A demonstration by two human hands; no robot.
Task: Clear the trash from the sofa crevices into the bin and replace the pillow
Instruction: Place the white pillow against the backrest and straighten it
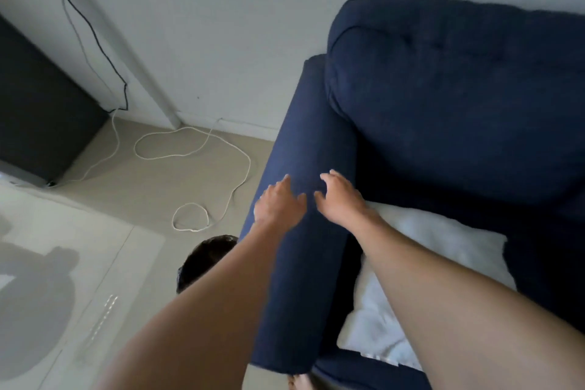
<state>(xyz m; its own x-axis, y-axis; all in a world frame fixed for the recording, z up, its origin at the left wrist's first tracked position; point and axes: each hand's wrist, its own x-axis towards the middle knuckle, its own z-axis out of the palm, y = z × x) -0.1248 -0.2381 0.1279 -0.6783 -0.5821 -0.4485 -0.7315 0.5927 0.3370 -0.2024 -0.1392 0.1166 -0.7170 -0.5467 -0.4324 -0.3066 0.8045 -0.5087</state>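
Observation:
A dark blue sofa (pixel 443 98) fills the right half of the head view, its left armrest (pixel 304 231) running toward me. A white pillow (pixel 437 250) lies on the seat beside the armrest, partly under my right forearm. My left hand (pixel 278 206) rests on the armrest's outer top, fingers apart and empty. My right hand (pixel 342 196) hovers over its inner top, fingers curled and spread, holding nothing. A dark bin with a black liner (pixel 205 260) stands on the floor left of the armrest, mostly hidden by my left arm. No trash shows.
White cable (pixel 202 149) loops across the beige floor left of the sofa. A black cord (pixel 95 32) runs down the wall. A dark box-shaped object (pixel 41 111) stands at the far left. My toes (pixel 297 383) show at the bottom edge.

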